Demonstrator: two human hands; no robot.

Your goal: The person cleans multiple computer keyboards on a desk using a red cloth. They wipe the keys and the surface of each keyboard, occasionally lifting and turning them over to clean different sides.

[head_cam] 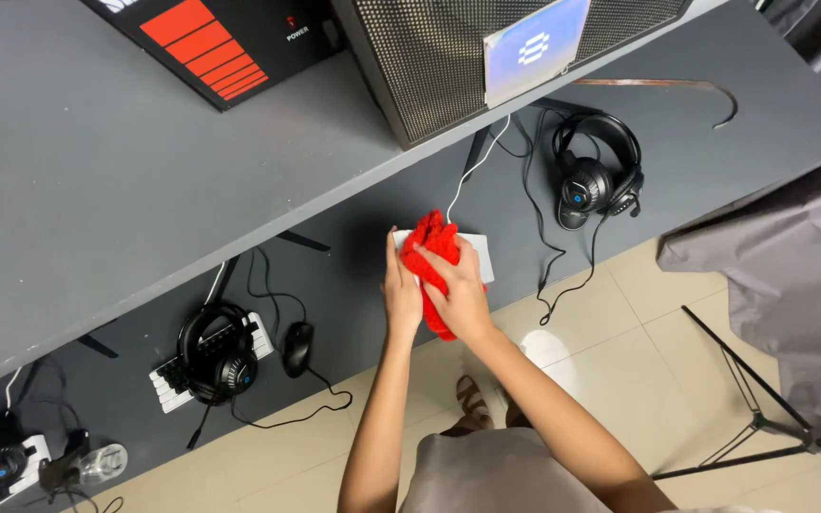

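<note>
My right hand grips a red fluffy cloth and presses it on a white keyboard that lies on the lower grey desk. My left hand holds the keyboard's left edge. A white cable runs from the keyboard up behind the upper shelf. Most of the keyboard is hidden by the cloth and my hands.
A black headset lies to the right, another rests on a second white keyboard beside a black mouse. Two computer cases stand on the upper shelf. A grey drape and tripod legs are at right.
</note>
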